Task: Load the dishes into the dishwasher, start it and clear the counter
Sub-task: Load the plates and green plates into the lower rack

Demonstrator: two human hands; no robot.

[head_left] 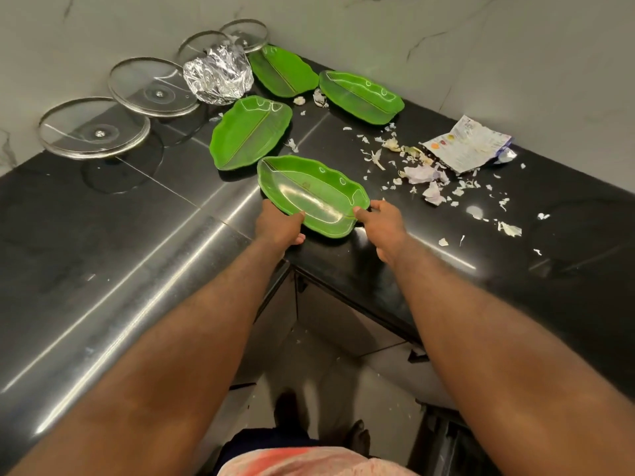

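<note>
Several green leaf-shaped plates lie on the black counter [103, 235]. The nearest green plate [316, 194] sits at the counter's inner corner. My left hand [278, 225] grips its left rim and my right hand [381, 225] grips its right end, thumbs on top. Three more green plates lie behind it: one to the left [247, 132], one at the back [281, 70] and one at the right [360, 96]. Several glass lids [92, 128] [151, 85] stand along the back wall.
A crumpled ball of foil [218, 75] sits between the lids and plates. Torn paper scraps and vegetable peel [422, 173] and an empty wrapper [470, 144] litter the counter's right side. Cabinet fronts [330, 324] stand below the counter corner.
</note>
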